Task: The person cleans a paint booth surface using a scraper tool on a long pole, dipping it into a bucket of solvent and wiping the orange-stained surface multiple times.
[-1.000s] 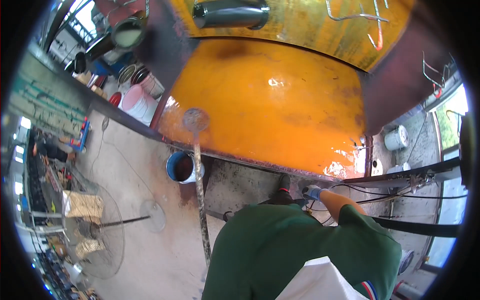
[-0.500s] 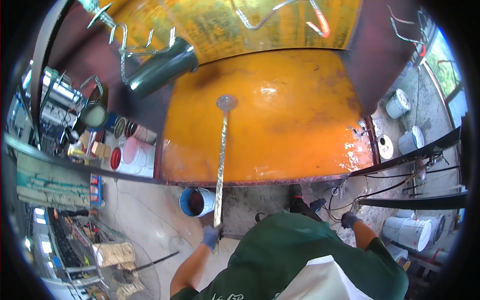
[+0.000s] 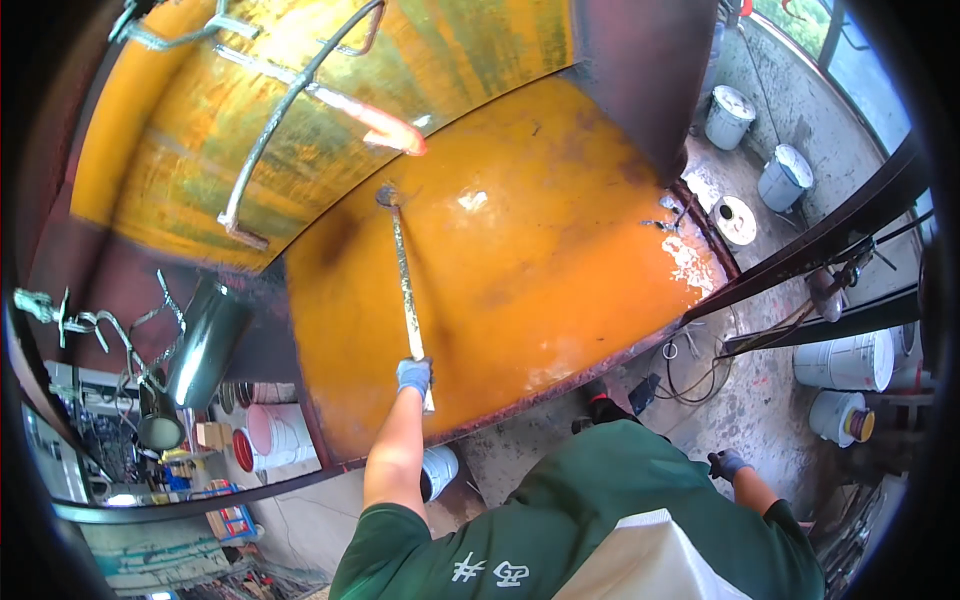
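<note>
My gloved left hand is wrapped round a long paint-crusted pole near its near end. The pole's round disc-shaped head is at the far side of a glossy orange surface with a dark front rim. Whether the disc touches the surface I cannot tell. Low at my right side is my gloved right hand, its fingers curled; anything in them is too small and dark to make out.
Metal hooks, one red-tipped, hang ahead; a dark cylinder hangs at left. A bucket stands below the front rim. White pails and a black hose lie right. Red and white buckets stand left.
My left hand has reached forward over the orange surface with the pole, whose head is now nearer the back wall. The whole view has turned, and the hooks and hanging cylinder appear shifted.
</note>
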`<state>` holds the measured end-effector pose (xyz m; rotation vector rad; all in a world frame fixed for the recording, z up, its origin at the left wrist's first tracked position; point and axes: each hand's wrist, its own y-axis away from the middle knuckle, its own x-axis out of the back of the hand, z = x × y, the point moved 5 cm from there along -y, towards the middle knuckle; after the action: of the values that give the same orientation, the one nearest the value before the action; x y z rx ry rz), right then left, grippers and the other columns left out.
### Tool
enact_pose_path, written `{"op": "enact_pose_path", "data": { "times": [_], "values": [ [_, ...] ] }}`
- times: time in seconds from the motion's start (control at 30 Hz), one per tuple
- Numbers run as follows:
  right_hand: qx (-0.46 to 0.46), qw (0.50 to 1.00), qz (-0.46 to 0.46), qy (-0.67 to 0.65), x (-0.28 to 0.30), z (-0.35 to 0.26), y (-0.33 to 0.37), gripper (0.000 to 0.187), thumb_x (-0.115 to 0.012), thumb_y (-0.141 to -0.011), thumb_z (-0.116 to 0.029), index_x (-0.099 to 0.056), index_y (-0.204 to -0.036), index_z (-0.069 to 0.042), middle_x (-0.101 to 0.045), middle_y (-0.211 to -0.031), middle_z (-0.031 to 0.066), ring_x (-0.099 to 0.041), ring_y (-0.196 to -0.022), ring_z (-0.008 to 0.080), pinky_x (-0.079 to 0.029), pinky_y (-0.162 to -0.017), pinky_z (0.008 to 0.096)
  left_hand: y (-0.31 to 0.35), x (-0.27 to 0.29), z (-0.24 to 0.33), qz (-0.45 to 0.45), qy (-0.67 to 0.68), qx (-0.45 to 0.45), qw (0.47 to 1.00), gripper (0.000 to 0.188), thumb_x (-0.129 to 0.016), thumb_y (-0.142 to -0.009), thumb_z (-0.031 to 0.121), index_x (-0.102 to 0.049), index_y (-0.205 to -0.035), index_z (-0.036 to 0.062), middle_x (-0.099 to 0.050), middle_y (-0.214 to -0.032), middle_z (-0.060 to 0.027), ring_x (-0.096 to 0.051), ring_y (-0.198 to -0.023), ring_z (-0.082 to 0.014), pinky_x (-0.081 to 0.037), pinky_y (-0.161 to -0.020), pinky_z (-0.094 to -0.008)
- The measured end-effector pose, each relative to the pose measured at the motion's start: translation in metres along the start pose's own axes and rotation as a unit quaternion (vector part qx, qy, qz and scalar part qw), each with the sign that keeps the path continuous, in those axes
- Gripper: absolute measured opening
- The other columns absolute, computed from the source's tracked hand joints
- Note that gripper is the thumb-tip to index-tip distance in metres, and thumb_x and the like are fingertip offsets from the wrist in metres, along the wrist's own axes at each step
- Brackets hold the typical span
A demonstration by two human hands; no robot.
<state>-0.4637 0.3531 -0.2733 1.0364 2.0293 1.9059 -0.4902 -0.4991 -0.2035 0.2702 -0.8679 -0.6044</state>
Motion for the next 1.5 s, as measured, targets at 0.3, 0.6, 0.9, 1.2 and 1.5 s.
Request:
{"op": "enact_pose_path", "data": {
  "times": [0.3, 0.6, 0.9, 1.2, 1.5],
  "values": [
    [-0.044, 0.989, -0.052, -0.134, -0.015, 0.027, 0.001, 0.042, -0.047, -0.093, -0.033, -0.065, -0.105, 0.004, -0.071, -0.086, 0.0145, -0.066, -0.077, 0.0233, -0.051, -0.069, 0.0356, -0.042, -0.107, 0.085, -0.102, 0.081, 0.008, 0.991, 0.014, -0.069, -0.077, 0.011, -0.059, -0.081, 0.0009, -0.057, -0.058, -0.0078, -0.053, -0.040, -0.0178, -0.043, -0.037, -0.0327],
    [0.029, 0.985, -0.071, -0.157, -0.016, 0.027, -0.032, 0.025, -0.060, -0.083, -0.022, -0.071, -0.089, 0.000, -0.071, -0.083, 0.0090, -0.065, -0.074, 0.0183, -0.051, -0.068, 0.0323, -0.049, -0.142, 0.127, -0.148, 0.086, -0.014, 0.985, 0.013, -0.068, -0.077, 0.009, -0.058, -0.080, 0.0010, -0.058, -0.060, -0.0072, -0.054, -0.042, -0.0174, -0.043, -0.037, -0.0326],
    [0.060, 0.980, -0.033, -0.188, -0.007, -0.037, -0.039, 0.020, -0.066, -0.078, -0.016, -0.069, -0.092, -0.003, -0.066, -0.075, 0.0073, -0.061, -0.066, 0.0174, -0.048, -0.059, 0.0312, -0.020, -0.150, 0.140, -0.150, -0.014, -0.057, 0.987, 0.013, -0.067, -0.077, 0.008, -0.056, -0.081, 0.0016, -0.056, -0.059, -0.0064, -0.054, -0.041, -0.0172, -0.042, -0.036, -0.0314],
    [-0.042, 0.968, -0.127, -0.213, -0.003, -0.064, 0.005, 0.041, -0.066, -0.081, -0.009, -0.054, -0.119, 0.000, -0.065, -0.092, 0.0134, -0.066, -0.079, 0.0240, -0.058, -0.061, 0.0382, 0.016, -0.179, 0.145, -0.220, -0.022, -0.063, 0.973, 0.015, -0.067, -0.076, 0.012, -0.058, -0.082, 0.0023, -0.056, -0.060, -0.0056, -0.054, -0.042, -0.0166, -0.043, -0.036, -0.0313],
    [-0.021, 0.980, -0.122, -0.153, -0.016, -0.042, -0.028, 0.038, -0.069, -0.079, -0.014, -0.060, -0.115, -0.005, -0.068, -0.094, 0.0094, -0.066, -0.081, 0.0214, -0.056, -0.065, 0.0360, 0.048, -0.215, 0.153, -0.277, 0.016, -0.078, 0.958, 0.017, -0.067, -0.075, 0.014, -0.060, -0.081, -0.0002, -0.059, -0.062, -0.0084, -0.057, -0.044, -0.0181, -0.044, -0.038, -0.0325]
  ]
}}
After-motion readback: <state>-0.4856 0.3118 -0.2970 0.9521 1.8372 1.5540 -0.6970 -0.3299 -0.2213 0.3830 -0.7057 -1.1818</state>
